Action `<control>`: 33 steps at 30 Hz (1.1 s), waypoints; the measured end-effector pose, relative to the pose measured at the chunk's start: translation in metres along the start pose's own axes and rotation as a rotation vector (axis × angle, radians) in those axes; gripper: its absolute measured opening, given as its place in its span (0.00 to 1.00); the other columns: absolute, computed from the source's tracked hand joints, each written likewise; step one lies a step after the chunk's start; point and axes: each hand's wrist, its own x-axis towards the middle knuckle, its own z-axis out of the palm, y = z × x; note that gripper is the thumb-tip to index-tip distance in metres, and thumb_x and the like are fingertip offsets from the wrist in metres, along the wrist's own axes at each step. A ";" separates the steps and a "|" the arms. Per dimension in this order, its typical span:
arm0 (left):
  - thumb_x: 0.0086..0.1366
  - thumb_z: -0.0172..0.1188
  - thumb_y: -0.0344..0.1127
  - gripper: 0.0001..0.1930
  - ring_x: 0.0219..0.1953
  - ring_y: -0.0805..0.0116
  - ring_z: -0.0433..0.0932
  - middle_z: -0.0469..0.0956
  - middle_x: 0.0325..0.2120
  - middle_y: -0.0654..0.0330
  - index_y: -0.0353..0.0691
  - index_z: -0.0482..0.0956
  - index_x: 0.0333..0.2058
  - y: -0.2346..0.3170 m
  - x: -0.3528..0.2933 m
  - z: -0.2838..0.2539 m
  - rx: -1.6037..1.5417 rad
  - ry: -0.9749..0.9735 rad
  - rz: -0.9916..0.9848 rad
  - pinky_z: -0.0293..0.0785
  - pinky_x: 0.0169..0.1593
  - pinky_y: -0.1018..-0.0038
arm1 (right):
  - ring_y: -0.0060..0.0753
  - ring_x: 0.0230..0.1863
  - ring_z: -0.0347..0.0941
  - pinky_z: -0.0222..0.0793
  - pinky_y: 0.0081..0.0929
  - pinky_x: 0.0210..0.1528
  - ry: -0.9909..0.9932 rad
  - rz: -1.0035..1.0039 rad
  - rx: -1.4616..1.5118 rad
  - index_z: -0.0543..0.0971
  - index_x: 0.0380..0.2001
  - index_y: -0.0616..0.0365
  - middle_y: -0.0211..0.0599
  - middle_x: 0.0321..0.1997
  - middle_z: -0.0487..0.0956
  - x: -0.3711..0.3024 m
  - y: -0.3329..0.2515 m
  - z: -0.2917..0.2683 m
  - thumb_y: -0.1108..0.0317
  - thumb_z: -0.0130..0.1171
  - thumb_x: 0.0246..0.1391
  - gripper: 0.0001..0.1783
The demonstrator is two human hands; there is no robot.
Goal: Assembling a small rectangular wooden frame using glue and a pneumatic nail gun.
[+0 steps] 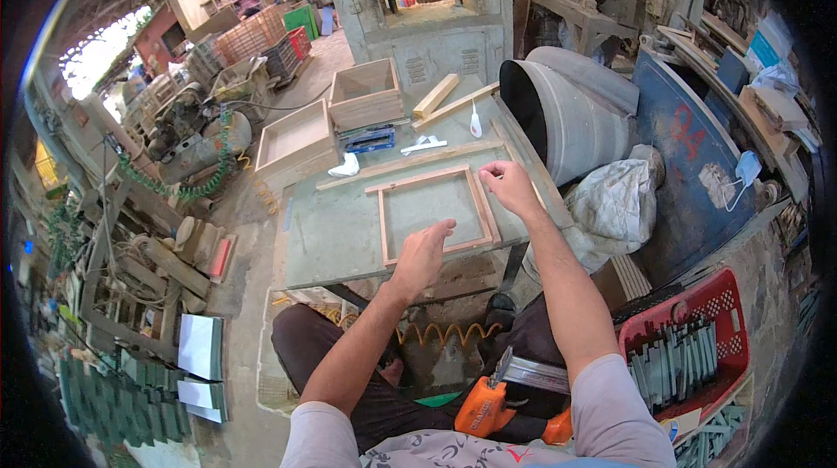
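A light wooden frame point(382, 228) lies flat on the grey-green tabletop point(323, 241). Over its near bar is my left hand point(421, 256), with the fingers stretched to the right and no object visible in them. By the frame's far right corner, my right hand point(508, 186) has its thumb and forefinger drawn together; whatever may be between them is too small to make out. Behind the frame runs a loose wooden strip point(410, 165). An orange nail gun point(485, 407) rests across my lap.
Two wooden boxes, one open-topped point(295, 141) and one behind it point(366, 95), stand at the table's far left. A white glue bottle point(476, 122) and a blue tool point(370, 140) lie nearby. A red crate point(728, 328) of strips sits right; a large metal drum point(575, 119) stands beyond.
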 end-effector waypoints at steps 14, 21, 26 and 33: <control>0.66 0.56 0.35 0.18 0.16 0.52 0.63 0.65 0.14 0.49 0.33 0.66 0.19 0.010 0.003 -0.009 0.103 0.118 0.014 0.60 0.23 0.61 | 0.35 0.35 0.80 0.73 0.30 0.40 -0.025 0.078 -0.003 0.82 0.34 0.63 0.44 0.32 0.83 0.000 -0.001 -0.003 0.64 0.60 0.52 0.12; 0.67 0.55 0.36 0.17 0.17 0.56 0.68 0.69 0.15 0.51 0.32 0.70 0.20 0.008 -0.005 -0.017 0.218 0.029 -0.037 0.64 0.24 0.63 | 0.35 0.35 0.80 0.73 0.30 0.41 -0.030 0.097 -0.021 0.82 0.34 0.64 0.44 0.32 0.83 -0.003 -0.006 -0.005 0.64 0.60 0.51 0.13; 0.66 0.55 0.32 0.09 0.28 0.61 0.79 0.79 0.25 0.53 0.33 0.80 0.34 -0.001 -0.005 -0.016 -0.071 0.186 -0.072 0.74 0.36 0.72 | 0.35 0.34 0.79 0.73 0.30 0.39 -0.018 0.058 0.029 0.82 0.34 0.63 0.42 0.32 0.83 0.001 0.005 -0.003 0.67 0.60 0.50 0.11; 0.62 0.59 0.27 0.05 0.26 0.62 0.77 0.77 0.24 0.54 0.34 0.81 0.35 -0.007 -0.006 -0.041 0.101 0.139 0.021 0.72 0.33 0.71 | 0.28 0.30 0.78 0.72 0.27 0.35 -0.025 0.006 -0.002 0.81 0.29 0.63 0.38 0.27 0.82 0.001 0.001 -0.006 0.71 0.62 0.47 0.07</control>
